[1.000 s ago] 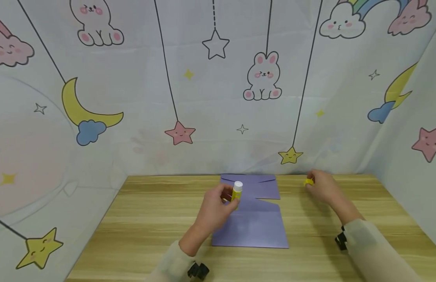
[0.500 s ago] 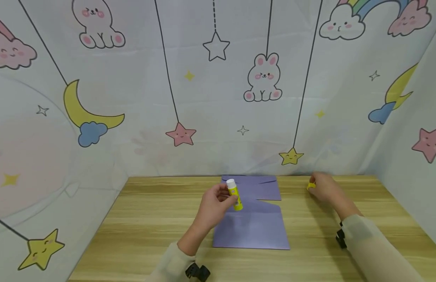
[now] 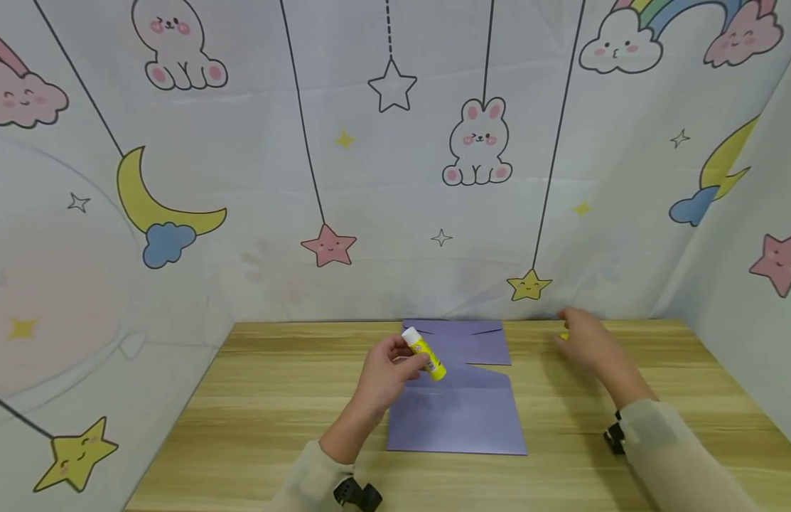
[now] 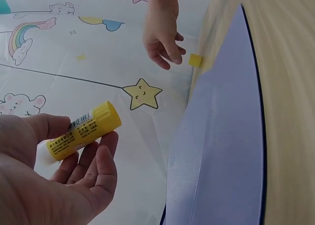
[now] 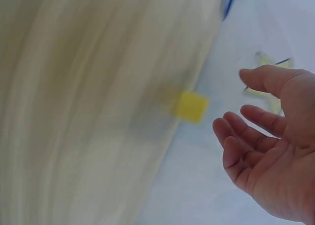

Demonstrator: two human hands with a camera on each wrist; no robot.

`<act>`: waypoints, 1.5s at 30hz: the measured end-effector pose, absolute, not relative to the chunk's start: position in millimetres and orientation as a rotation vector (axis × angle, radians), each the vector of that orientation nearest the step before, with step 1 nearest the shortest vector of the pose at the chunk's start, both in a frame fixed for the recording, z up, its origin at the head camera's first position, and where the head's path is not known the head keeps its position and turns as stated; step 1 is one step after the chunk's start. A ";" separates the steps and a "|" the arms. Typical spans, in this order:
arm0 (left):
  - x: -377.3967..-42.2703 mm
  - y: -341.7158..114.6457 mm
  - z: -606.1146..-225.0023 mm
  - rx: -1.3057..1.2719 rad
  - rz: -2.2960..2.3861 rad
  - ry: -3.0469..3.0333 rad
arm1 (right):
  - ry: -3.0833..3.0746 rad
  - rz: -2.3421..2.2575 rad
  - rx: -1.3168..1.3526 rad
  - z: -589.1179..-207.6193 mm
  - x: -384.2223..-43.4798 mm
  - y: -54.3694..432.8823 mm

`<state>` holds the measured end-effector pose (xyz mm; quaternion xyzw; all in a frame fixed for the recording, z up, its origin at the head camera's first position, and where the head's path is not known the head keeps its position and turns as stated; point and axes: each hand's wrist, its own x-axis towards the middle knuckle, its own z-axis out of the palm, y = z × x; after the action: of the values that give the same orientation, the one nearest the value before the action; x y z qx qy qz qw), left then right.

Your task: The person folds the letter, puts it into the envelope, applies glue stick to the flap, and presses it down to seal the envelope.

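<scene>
My left hand (image 3: 384, 375) pinches a yellow glue stick (image 4: 84, 130) between thumb and fingers, tilted above the purple envelopes. Its white end (image 3: 411, 336) points up and to the left in the head view. At the back right of the table, a small yellow cap (image 5: 192, 107) stands on the wood. Just above it is my right hand (image 5: 275, 141), its fingers loosely bent and apart from the cap, with nothing in them. In the head view this hand covers most of the cap.
Two purple envelopes lie on the wooden table (image 3: 273, 412): a nearer envelope (image 3: 455, 423) with its flap raised toward the back, and a farther envelope (image 3: 478, 347) by the wall. A printed cloth (image 3: 395, 178) hangs behind the table.
The glue stick has tipped over in my left hand, its white end swinging to the left. My right hand has let go of the yellow cap and lifted slightly off it.
</scene>
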<state>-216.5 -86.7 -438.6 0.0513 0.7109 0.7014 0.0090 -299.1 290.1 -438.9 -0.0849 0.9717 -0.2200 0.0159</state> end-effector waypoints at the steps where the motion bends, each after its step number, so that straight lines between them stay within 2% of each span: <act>1: -216.4 -86.6 -438.7 0.149 2.199 2.207 | 3.020 -0.730 -0.273 -436.3 -296.3 284.7; 8: -216.8 -86.2 -439.9 0.097 2.250 2.123 | 3.050 -1.043 -0.418 -427.3 -268.7 238.1; 17: -216.1 -86.5 -440.6 0.068 2.318 2.014 | 2.964 -1.389 -0.723 -437.3 -226.8 166.2; 23: -213.5 -83.0 -442.1 0.053 2.333 1.981 | 2.912 -1.458 -0.815 -446.2 -215.9 133.6; 36: -208.4 -75.9 -443.1 0.027 2.361 1.893 | 2.915 -1.510 -0.766 -448.9 -211.2 119.6; 45: -211.1 -72.5 -447.0 0.012 2.392 1.873 | 2.693 -1.712 -0.586 -447.7 -211.0 122.6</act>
<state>-211.1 -72.5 -447.0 0.0038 0.6156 0.7863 0.0517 -211.0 122.6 -447.7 -0.1804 0.8290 -0.5269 -0.0514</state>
